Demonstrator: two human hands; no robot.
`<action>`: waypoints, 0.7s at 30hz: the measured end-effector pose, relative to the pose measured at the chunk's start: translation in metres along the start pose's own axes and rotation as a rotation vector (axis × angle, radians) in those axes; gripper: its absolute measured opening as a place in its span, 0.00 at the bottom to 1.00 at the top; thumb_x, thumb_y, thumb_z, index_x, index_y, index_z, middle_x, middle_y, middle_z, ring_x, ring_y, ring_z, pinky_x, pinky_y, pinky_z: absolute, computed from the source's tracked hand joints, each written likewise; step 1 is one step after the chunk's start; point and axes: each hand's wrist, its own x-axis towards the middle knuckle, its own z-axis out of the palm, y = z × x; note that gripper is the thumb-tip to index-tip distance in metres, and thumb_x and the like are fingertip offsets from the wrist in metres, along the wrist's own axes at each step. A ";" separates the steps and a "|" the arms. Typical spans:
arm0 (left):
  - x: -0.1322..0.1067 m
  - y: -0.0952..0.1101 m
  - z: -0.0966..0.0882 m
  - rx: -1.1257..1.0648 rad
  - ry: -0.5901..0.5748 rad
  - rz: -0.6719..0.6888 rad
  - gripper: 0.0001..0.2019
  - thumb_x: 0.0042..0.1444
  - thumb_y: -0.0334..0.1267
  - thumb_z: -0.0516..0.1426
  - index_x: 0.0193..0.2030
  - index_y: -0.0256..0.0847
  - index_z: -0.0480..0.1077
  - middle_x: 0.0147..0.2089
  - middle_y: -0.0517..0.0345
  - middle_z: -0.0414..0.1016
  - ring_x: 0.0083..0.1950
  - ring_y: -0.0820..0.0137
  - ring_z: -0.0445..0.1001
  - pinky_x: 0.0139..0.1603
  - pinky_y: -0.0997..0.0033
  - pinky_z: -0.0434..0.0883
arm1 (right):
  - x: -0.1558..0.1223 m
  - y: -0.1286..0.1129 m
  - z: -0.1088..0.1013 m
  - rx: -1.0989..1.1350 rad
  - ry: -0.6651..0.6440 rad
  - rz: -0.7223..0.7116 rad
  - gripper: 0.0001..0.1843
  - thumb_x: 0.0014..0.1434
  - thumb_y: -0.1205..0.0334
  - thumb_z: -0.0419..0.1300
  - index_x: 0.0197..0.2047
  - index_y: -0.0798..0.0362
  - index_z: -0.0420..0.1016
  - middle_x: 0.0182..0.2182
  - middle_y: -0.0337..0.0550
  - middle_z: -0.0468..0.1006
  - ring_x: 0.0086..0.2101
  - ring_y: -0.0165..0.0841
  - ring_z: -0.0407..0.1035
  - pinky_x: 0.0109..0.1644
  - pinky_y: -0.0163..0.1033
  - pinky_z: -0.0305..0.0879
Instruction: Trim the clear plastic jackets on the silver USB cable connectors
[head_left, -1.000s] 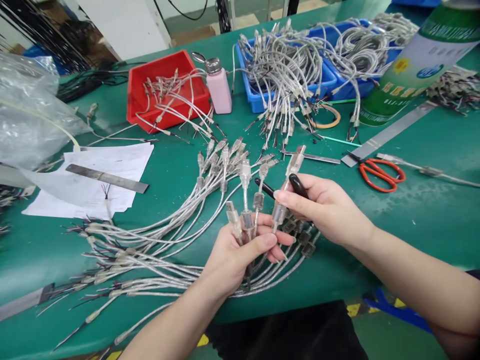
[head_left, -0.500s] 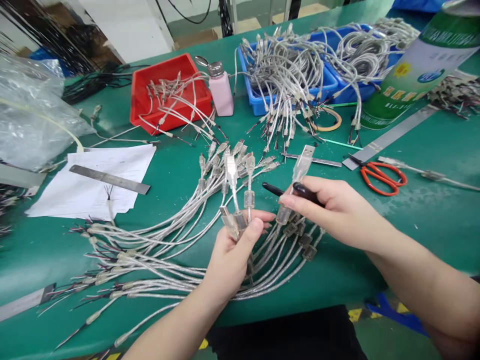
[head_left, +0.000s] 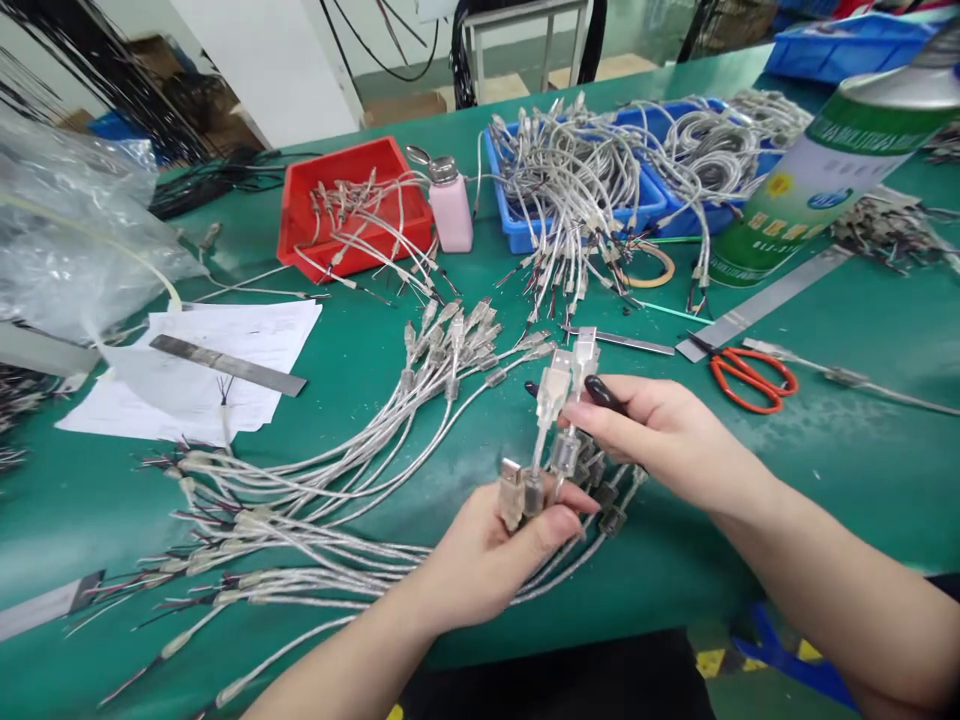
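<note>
My left hand [head_left: 499, 555] is closed round several clear-jacketed USB cables [head_left: 552, 388], their metal plugs pointing up above the fingers. At its right, my right hand [head_left: 660, 430] pinches another USB cable [head_left: 565, 455] just below the plug. That hand also grips a black-handled tool [head_left: 604, 394]; its working end is hidden. Ferrite beads [head_left: 613, 520] on further cables hang behind the hands. A spread bundle of the same cables [head_left: 352, 440] lies to the left, plugs toward the middle and bare wire ends at the far left.
Behind stand a red bin [head_left: 300, 235], a pink pump bottle [head_left: 451, 212] and a blue bin [head_left: 517, 240] heaped with cables. On the right are red-handled scissors [head_left: 750, 380], a steel ruler [head_left: 765, 303] and a green-white can [head_left: 810, 180]. Papers [head_left: 255, 325] lie left.
My left hand has moved right and down, bringing its cables beside the one in my right hand. The right hand has shifted slightly left and down. The camera view has shifted too.
</note>
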 end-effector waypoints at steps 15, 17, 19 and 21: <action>0.007 0.000 -0.002 -0.323 0.133 -0.063 0.06 0.50 0.36 0.63 0.34 0.37 0.72 0.25 0.57 0.77 0.34 0.71 0.73 0.42 0.71 0.66 | 0.001 0.002 -0.013 -0.941 0.266 -0.066 0.22 0.65 0.45 0.45 0.41 0.54 0.70 0.23 0.41 0.71 0.23 0.32 0.64 0.27 0.35 0.53; 0.007 0.000 -0.003 -0.331 0.150 -0.069 0.07 0.50 0.36 0.63 0.36 0.37 0.73 0.29 0.56 0.78 0.35 0.72 0.73 0.41 0.72 0.67 | 0.003 0.003 -0.024 -1.193 0.419 -0.016 0.24 0.66 0.47 0.43 0.45 0.55 0.71 0.25 0.47 0.73 0.24 0.37 0.66 0.26 0.36 0.50; 0.007 0.001 -0.004 -0.357 0.181 -0.085 0.09 0.48 0.35 0.64 0.37 0.37 0.74 0.32 0.54 0.79 0.36 0.71 0.74 0.41 0.71 0.67 | 0.004 0.001 -0.034 -1.283 0.555 0.017 0.24 0.66 0.49 0.42 0.46 0.57 0.71 0.27 0.50 0.74 0.24 0.38 0.66 0.26 0.37 0.48; 0.007 0.001 -0.003 -0.391 0.220 -0.093 0.11 0.45 0.34 0.66 0.37 0.37 0.74 0.31 0.56 0.77 0.35 0.69 0.75 0.41 0.70 0.69 | 0.001 -0.002 -0.038 -1.135 0.620 -0.035 0.23 0.67 0.50 0.41 0.46 0.56 0.71 0.26 0.47 0.73 0.25 0.36 0.65 0.28 0.38 0.51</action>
